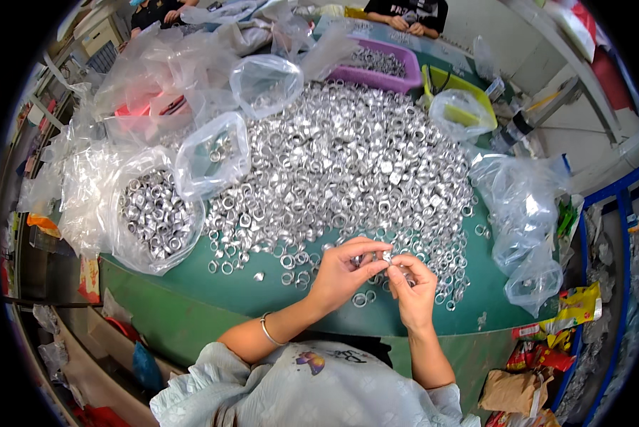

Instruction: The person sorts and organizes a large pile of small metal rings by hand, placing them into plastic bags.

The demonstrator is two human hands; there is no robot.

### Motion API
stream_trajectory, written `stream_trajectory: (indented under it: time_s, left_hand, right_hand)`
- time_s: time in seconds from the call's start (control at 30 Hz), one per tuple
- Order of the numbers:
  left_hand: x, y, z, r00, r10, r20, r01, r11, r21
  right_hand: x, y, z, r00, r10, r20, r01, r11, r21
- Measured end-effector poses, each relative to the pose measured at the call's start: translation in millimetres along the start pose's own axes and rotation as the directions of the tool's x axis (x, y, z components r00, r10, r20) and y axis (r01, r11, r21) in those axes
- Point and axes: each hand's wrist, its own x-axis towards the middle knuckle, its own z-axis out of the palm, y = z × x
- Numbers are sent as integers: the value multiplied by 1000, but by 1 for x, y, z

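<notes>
Both my hands meet over the near edge of a broad heap of silver metal rings (348, 156) on a green table (191, 292). My left hand (344, 270) is closed, its thumb and fingertips pinching a small silver ring (387, 256). From the other side my right hand (414, 288) also grips that ring with thumb and forefinger. The fingertips partly cover it. Its lower fingers curl inward, and whether they hold more rings I cannot tell. Several loose rings lie on the table below and beside the hands.
A clear plastic bag (113, 213) filled with rings stands at the left. Further back are a purple basket (412, 82) of small metal parts and a yellow-green basket (481, 107). Clear bags (522, 213) lie at the right. Two people (408, 14) sit across the table.
</notes>
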Motion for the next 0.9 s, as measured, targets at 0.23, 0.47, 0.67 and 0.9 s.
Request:
stream_trajectory:
  time_s: [0.23, 0.47, 0.67, 0.9]
  left_hand:
    - [33, -8, 4, 987, 8, -158, -13, 999, -31]
    - [36, -62, 6, 963, 267, -32, -218, 845, 488]
    - [24, -66, 5, 945, 318, 78, -293, 718, 632]
    - [29, -74, -3, 968, 251, 21, -206, 741, 639]
  right_hand:
    - [55, -18, -8, 999, 24, -40, -18, 989, 149]
    - [262, -45, -16, 964, -209, -165, 224, 971, 80]
    - [421, -28, -24, 853, -233, -468, 366, 905, 216]
    - [512, 28, -41, 758, -243, -605, 417, 894, 164]
